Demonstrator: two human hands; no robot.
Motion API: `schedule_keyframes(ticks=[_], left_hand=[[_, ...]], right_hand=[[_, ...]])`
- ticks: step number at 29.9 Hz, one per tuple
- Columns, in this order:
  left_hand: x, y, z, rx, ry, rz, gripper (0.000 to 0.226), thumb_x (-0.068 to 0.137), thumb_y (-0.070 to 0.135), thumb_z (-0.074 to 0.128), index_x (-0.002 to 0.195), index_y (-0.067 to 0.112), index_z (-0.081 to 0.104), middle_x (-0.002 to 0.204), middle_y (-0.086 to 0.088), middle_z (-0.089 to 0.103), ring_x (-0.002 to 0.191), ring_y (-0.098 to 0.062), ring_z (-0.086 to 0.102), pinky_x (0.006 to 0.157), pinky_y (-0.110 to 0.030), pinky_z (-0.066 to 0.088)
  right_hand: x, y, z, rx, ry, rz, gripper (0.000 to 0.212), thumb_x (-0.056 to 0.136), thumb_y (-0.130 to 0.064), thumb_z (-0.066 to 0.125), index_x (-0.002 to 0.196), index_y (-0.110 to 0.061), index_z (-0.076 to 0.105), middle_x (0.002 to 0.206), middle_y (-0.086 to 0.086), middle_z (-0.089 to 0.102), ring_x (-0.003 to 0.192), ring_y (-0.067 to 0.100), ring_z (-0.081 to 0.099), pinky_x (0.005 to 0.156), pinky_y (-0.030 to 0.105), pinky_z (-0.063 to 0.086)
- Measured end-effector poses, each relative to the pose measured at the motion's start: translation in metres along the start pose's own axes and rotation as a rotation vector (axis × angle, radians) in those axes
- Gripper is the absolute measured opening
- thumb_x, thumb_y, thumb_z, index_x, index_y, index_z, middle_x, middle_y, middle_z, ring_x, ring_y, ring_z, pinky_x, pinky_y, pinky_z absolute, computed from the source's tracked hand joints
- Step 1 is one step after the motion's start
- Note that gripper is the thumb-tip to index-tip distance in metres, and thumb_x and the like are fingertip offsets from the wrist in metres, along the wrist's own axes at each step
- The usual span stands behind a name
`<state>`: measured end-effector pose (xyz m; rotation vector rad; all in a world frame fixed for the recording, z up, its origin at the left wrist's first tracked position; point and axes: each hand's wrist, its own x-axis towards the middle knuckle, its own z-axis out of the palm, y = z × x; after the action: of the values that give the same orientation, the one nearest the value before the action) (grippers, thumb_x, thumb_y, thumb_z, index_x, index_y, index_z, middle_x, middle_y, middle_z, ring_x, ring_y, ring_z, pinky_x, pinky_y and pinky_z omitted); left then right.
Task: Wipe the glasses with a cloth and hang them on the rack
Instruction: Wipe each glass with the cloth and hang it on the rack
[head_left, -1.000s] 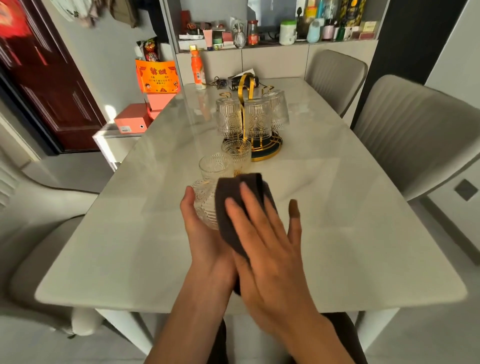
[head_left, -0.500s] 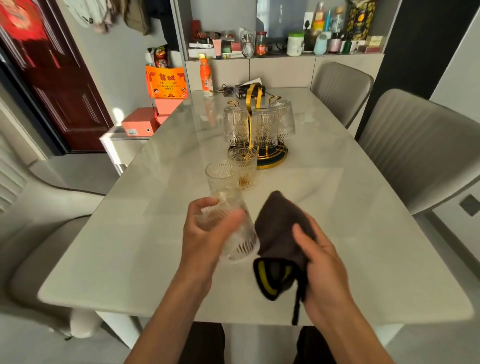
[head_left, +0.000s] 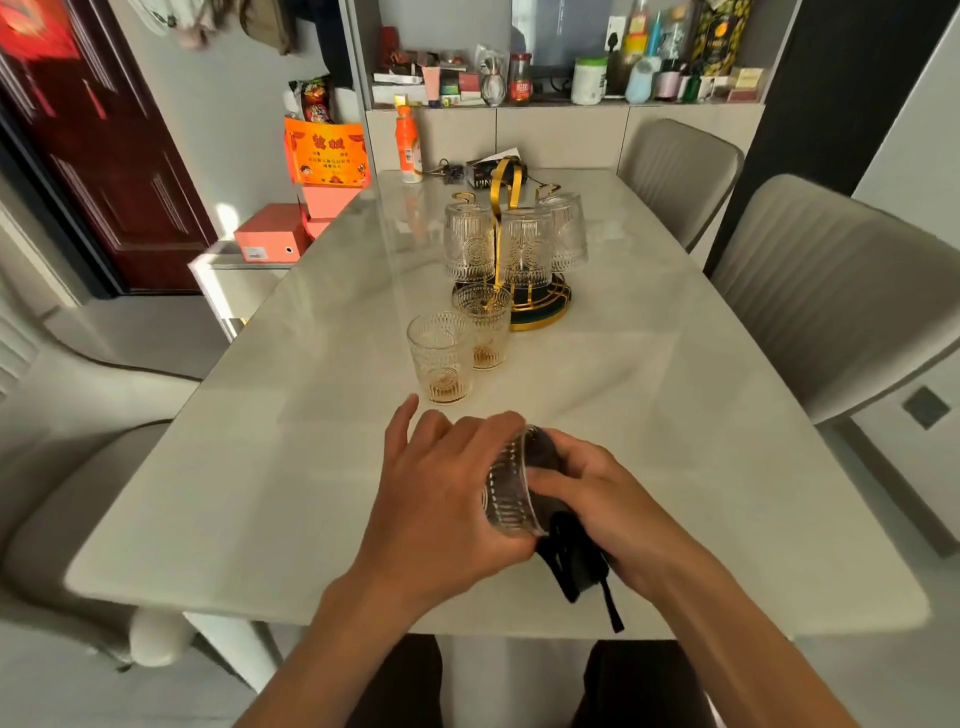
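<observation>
My left hand grips a ribbed clear glass lying on its side above the table's near edge, mouth toward the right. My right hand holds a dark cloth pushed into the glass's mouth; the cloth's tail hangs below. Two more glasses stand upright farther back, each with a little amber liquid at the bottom. Behind them is the gold rack on a round dark base, with three glasses hanging upside down on it.
The pale marble table runs away from me. Grey chairs stand at the right and left. An orange bottle and small items sit at the table's far end, below a cluttered shelf. Orange boxes sit left.
The glass was turned onto its side in my left hand, and my right hand brought the cloth from beside the glass into its mouth.
</observation>
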<state>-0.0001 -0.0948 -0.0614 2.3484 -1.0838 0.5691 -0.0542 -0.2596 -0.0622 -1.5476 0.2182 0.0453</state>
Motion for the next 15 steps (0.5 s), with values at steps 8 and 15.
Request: schedule_keyframes(ticks=[8,15], left_hand=[[0.009,-0.015,-0.014,-0.06,0.015,0.166,0.081,0.072,0.075,0.067,0.137,0.028,0.049,0.129,0.0,0.065,0.115,-0.02,0.065,0.101,-0.039,0.05],[0.013,-0.002,-0.003,-0.923,0.298,-0.336,0.01,0.092,0.041,0.059,0.094,0.036,0.067,0.091,0.005,0.07,0.081,-0.006,0.066,0.067,-0.02,0.053]], right_hand=[[-0.003,0.007,0.004,0.191,0.104,-0.004,0.026,0.1,-0.007,0.056,0.097,-0.021,0.078,0.099,0.01,0.08,0.088,0.029,0.078,0.065,0.036,0.063],[-0.007,0.0,0.015,-0.136,0.201,-0.265,0.023,0.103,-0.013,0.053,0.11,-0.03,0.066,0.1,-0.003,0.077,0.09,0.022,0.075,0.081,0.048,0.062]])
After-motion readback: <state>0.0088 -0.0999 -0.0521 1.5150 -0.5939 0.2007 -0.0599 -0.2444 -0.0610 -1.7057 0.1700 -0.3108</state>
